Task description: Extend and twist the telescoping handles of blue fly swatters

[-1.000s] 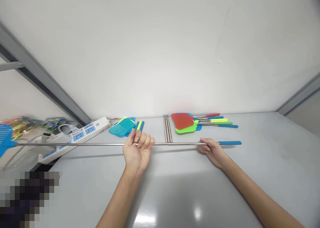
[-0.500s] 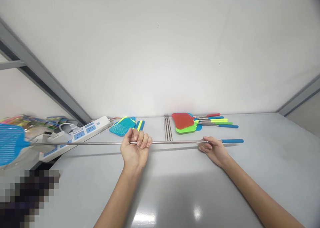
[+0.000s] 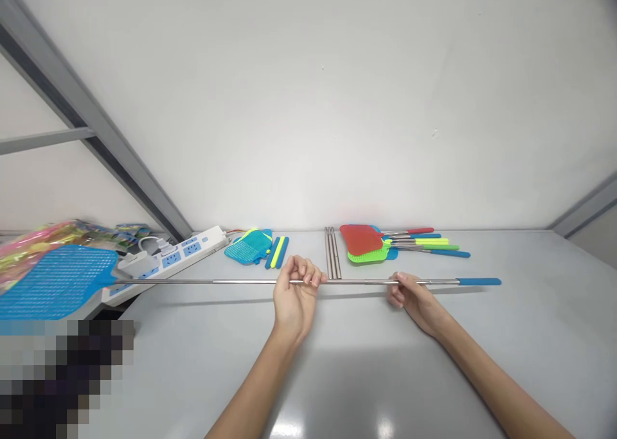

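Blue swatter point(image 3: 250, 282) spans left hand point(image 3: 296, 301) and right hand point(image 3: 418, 302), its head point(image 3: 62, 283) leftward.

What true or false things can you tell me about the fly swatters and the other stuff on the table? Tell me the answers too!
1. The left hand and right hand are both on the metal shaft of one blue fly swatter. True.
2. That swatter ends in a red grip. False: it has a blue grip.
3. The green fly swatter head lies on top of the red one. False: the red fly swatter head lies over the green fly swatter head.
4. A loose yellow handle lies between two blue ones. True.
5. Nothing is plugged into the power strip. False: a white plug sits in the power strip.
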Demonstrator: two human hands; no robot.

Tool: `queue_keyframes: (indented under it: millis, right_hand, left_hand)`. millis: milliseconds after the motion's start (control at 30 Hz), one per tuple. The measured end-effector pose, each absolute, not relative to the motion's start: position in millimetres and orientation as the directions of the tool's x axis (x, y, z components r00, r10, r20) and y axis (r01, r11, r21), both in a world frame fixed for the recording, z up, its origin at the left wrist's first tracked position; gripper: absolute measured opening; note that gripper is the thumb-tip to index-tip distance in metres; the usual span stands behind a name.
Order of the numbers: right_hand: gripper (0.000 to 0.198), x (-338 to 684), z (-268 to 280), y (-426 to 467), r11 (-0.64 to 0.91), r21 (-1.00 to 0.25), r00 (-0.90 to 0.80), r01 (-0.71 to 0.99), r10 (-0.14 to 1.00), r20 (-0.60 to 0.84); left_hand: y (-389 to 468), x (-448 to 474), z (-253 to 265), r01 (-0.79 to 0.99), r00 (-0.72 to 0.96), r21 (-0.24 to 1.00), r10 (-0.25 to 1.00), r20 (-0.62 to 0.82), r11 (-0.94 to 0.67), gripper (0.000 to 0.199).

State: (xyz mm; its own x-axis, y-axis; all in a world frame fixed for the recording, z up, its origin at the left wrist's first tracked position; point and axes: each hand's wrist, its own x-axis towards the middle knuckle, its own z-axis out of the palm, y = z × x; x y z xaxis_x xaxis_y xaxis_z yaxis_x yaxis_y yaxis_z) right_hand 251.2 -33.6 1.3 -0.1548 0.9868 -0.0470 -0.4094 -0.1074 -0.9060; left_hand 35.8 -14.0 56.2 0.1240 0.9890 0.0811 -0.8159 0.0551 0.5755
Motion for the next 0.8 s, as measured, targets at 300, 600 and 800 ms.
queue_keyframes:
  millis: [300,600,800]
  right_hand:
    - [0.019,240.4,4.2,-43.9,-0.204,-0.899,-0.345,-0.388,0.937,-0.064]
    - [0.013,248.4,-1.1,-39.2,-0.2,-0.84,-0.238,-0.505,0.967,-0.087]
    - [0.014,250.1,3.5,-39.7,-0.197,-0.803,-0.188,-0.563,0.976,-0.108]
  left_hand:
    - [-25.6,56.6,47.9,-0.661,0.206,0.744,0.977,0.053,0.099,0.028]
    - [-27.3,57.8,43.0,-0.535,0.202,0.835,0.979,-0.02,0.128,0.025]
    - [-24.5,54.3,43.1,-0.602,0.154,0.783,0.985,-0.074,0.152,0.023]
